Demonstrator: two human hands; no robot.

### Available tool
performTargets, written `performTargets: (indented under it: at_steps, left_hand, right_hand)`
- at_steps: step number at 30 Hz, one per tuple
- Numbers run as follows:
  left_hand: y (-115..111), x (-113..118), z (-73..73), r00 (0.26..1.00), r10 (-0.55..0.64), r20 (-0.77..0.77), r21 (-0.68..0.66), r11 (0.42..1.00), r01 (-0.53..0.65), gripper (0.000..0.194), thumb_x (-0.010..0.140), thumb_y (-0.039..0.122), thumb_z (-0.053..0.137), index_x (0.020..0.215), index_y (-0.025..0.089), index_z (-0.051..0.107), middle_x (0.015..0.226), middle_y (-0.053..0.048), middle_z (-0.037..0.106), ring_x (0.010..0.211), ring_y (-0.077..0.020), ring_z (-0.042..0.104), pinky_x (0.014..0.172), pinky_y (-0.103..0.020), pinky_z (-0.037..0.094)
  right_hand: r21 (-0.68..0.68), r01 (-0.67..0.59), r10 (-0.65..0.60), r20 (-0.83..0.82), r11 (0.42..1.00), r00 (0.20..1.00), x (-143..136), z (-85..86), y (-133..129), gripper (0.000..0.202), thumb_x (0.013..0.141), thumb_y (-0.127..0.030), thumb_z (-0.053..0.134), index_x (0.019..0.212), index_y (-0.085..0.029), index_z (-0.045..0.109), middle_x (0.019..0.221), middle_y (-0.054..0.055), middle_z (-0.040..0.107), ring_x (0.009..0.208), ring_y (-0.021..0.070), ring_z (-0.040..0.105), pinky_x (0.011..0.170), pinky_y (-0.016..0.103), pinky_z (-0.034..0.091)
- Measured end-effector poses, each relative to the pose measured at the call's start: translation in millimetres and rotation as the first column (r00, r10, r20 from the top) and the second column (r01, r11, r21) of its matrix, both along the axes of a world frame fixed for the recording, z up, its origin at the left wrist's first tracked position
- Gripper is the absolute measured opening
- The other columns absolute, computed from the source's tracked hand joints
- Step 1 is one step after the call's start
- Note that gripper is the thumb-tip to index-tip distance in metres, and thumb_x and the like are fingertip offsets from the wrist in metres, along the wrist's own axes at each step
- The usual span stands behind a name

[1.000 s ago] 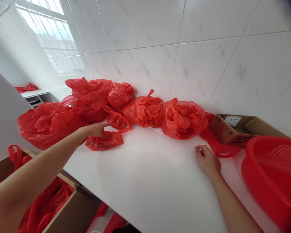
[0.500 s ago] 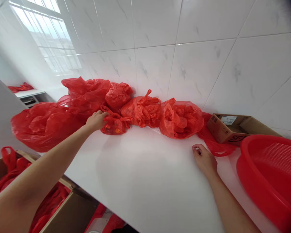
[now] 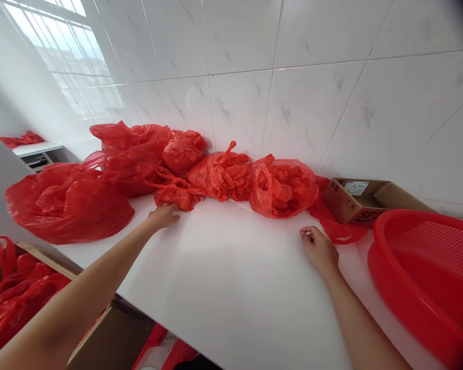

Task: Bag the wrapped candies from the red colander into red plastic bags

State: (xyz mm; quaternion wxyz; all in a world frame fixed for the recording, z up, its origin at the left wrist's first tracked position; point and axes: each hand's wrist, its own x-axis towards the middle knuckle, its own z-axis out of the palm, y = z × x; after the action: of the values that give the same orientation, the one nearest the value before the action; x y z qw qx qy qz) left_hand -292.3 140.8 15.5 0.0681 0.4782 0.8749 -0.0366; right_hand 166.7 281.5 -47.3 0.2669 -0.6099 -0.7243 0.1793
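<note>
My left hand [image 3: 163,216] rests low on the white table, at the front edge of a small knotted red plastic bag [image 3: 178,194]. Its fingertips reach the bag's lower side, and the hand looks open, without a grip on the bag. Orange-red contents show faintly through the thin plastic. On the right, my right hand [image 3: 319,249] lies on the tabletop with its fingers curled into a loose ring, thumb against forefinger, and nothing visible in them. The nearest thing to it is a flat red bag [image 3: 341,231] beside the cardboard box.
Filled red bags [image 3: 281,187] line the tiled wall, with a large one [image 3: 69,205] at the left. An open cardboard box [image 3: 355,203] and a red plastic basket [image 3: 412,288] stand at the right. Below the table's left edge, a carton [image 3: 116,334] holds more red bags.
My left hand has left the top of the small bag and come down to its front edge. The bag's handles now stand free. My right hand keeps its curled pose; the view has shifted slightly.
</note>
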Motion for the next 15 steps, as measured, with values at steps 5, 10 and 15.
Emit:
performTargets:
  at_steps: [5,10,15]
  left_hand:
    - [-11,22,-8.0,0.999,-0.039,0.028,-0.041,0.998,0.040,0.049,0.094,0.039,0.049,0.139,0.019,0.045,0.147,-0.015,0.042,0.126,-0.0334,0.048,0.100,-0.057,0.041]
    - [-32,69,-10.2,0.978,-0.203,0.046,-0.086,0.975,0.206,0.057,0.093,0.045,0.035,0.143,0.019,0.044,0.154,-0.013,0.036,0.133,-0.0371,0.044,0.104,-0.055,0.036]
    - [-32,133,5.1,0.892,-0.397,0.217,-0.089,0.902,0.423,0.058,0.088,0.061,0.034,0.135,0.033,0.053,0.142,0.000,0.054,0.124,-0.0306,0.054,0.103,-0.047,0.040]
  right_hand:
    - [0.010,-0.003,0.003,-0.022,1.000,1.000,-2,4.0,-2,0.018,0.089,-0.033,0.048,0.095,-0.025,0.061,0.077,-0.001,0.066,0.067,0.0152,0.054,0.057,0.024,0.028]
    - [-0.008,-0.014,0.013,-0.060,1.000,0.998,-8,13.9,-7,0.018,0.090,-0.027,0.047,0.098,-0.024,0.063,0.084,0.001,0.068,0.075,0.0155,0.059,0.062,0.024,0.034]
    - [-0.085,-0.191,0.176,-0.158,0.978,0.972,-13,53.2,-53,0.017,0.089,-0.022,0.051,0.095,-0.025,0.066,0.080,-0.003,0.070,0.069,0.0109,0.061,0.062,0.021,0.042]
